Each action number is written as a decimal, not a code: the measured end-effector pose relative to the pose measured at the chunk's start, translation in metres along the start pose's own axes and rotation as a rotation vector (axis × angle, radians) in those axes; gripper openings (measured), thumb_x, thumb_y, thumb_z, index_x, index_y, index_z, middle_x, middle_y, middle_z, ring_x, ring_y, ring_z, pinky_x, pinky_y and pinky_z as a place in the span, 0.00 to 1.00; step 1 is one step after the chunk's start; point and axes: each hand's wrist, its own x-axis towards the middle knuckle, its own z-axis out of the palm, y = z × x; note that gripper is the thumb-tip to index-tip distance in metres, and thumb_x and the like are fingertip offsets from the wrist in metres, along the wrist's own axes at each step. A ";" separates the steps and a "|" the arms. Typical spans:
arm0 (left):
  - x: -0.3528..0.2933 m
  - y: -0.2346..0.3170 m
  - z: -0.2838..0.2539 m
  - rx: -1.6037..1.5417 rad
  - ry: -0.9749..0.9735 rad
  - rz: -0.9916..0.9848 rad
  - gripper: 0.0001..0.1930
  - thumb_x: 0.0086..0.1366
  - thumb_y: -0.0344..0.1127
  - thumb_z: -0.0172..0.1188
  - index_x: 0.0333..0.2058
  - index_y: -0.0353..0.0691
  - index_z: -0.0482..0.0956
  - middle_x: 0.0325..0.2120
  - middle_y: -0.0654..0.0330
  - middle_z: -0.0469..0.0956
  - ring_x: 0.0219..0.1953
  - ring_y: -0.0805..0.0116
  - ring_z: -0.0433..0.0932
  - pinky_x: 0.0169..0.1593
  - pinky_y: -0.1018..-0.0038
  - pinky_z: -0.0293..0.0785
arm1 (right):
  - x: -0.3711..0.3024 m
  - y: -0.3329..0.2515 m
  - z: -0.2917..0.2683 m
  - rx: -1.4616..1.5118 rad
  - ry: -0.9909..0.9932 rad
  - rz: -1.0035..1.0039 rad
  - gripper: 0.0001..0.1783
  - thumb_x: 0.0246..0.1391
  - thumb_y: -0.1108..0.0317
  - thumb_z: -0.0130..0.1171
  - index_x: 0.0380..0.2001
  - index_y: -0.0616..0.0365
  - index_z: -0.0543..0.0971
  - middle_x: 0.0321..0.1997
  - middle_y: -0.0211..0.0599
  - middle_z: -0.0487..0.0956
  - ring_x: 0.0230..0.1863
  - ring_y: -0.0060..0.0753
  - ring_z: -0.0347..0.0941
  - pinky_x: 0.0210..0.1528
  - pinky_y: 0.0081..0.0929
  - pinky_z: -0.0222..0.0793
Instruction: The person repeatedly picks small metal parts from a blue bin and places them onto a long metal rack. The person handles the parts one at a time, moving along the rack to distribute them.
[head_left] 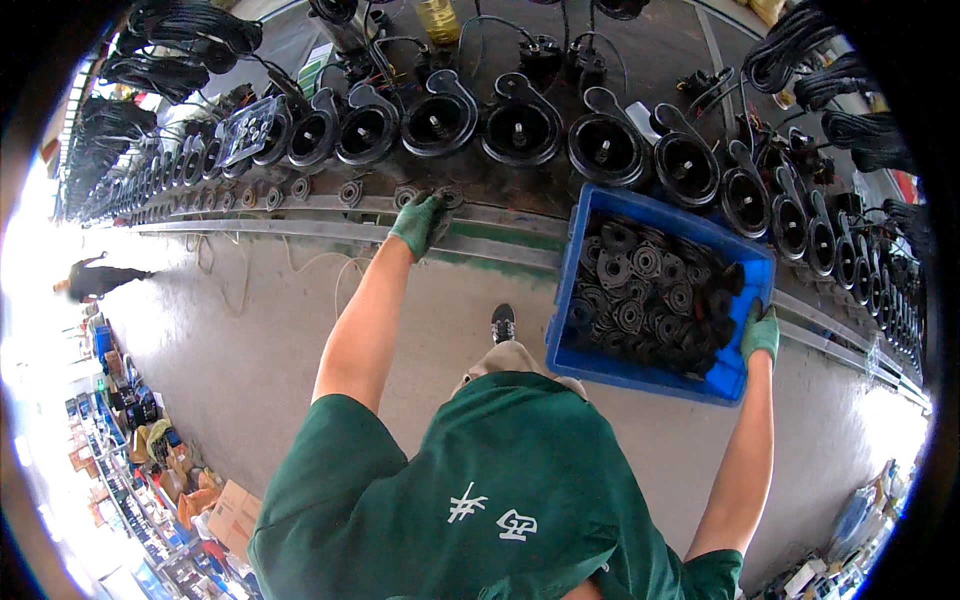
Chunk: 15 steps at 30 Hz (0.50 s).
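Note:
My left hand [416,226], in a green glove, is at the bench edge with its fingers closed round a dark ring-shaped part [441,222], mostly hidden by the glove. Close by, another such ring [404,196] lies on the ledge. My right hand [760,336], also gloved in green, grips the right wall of a blue plastic crate [650,388]. Inside the crate is a heap of dark flanged rings [630,316], each with a hole in the middle. The crate sits tilted against the bench edge.
Along the bench stands a long row of black snail-shaped casings [521,135] with metal shafts upright in them. Coiled black cables [190,30] lie behind. Metal rails [490,247] run along the front edge. A person [100,280] is far left; cardboard boxes [233,515] stand lower left.

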 end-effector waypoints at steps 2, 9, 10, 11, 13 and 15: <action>-0.011 0.009 0.026 0.124 0.030 -0.053 0.14 0.71 0.38 0.55 0.52 0.43 0.76 0.43 0.64 0.81 0.38 0.74 0.79 0.39 0.78 0.77 | -0.005 -0.001 -0.004 -0.008 -0.014 0.027 0.37 0.64 0.37 0.39 0.60 0.56 0.71 0.53 0.64 0.75 0.54 0.71 0.70 0.53 0.56 0.67; 0.003 -0.017 0.012 0.275 0.173 0.189 0.15 0.71 0.34 0.55 0.54 0.43 0.73 0.44 0.63 0.81 0.38 0.73 0.80 0.38 0.77 0.77 | -0.010 -0.020 -0.015 -0.030 -0.065 0.064 0.42 0.63 0.36 0.40 0.62 0.64 0.68 0.55 0.67 0.74 0.57 0.69 0.70 0.57 0.52 0.68; -0.002 -0.017 0.014 0.305 0.233 0.169 0.16 0.70 0.33 0.55 0.55 0.43 0.72 0.44 0.63 0.81 0.38 0.73 0.80 0.38 0.77 0.77 | -0.009 -0.017 -0.012 -0.039 -0.061 0.067 0.42 0.63 0.36 0.40 0.62 0.65 0.67 0.55 0.67 0.74 0.57 0.69 0.70 0.57 0.52 0.68; -0.007 -0.017 0.015 0.340 0.266 0.110 0.16 0.70 0.33 0.54 0.56 0.43 0.72 0.44 0.63 0.81 0.39 0.72 0.80 0.39 0.76 0.77 | -0.008 -0.012 -0.010 -0.037 -0.066 0.069 0.41 0.64 0.36 0.39 0.63 0.62 0.67 0.55 0.67 0.74 0.56 0.69 0.70 0.57 0.53 0.68; -0.029 0.002 0.033 0.407 0.334 -0.005 0.18 0.70 0.31 0.53 0.57 0.44 0.71 0.45 0.62 0.80 0.40 0.71 0.79 0.41 0.75 0.78 | -0.003 -0.002 -0.003 -0.030 -0.072 0.069 0.40 0.64 0.35 0.38 0.64 0.57 0.67 0.55 0.66 0.74 0.56 0.69 0.70 0.56 0.55 0.67; -0.035 0.002 0.033 0.269 0.306 -0.036 0.18 0.69 0.30 0.53 0.57 0.43 0.71 0.45 0.61 0.80 0.42 0.70 0.79 0.43 0.73 0.77 | 0.000 0.003 0.002 -0.040 -0.052 0.076 0.40 0.64 0.35 0.38 0.64 0.57 0.67 0.55 0.66 0.74 0.57 0.69 0.70 0.57 0.54 0.67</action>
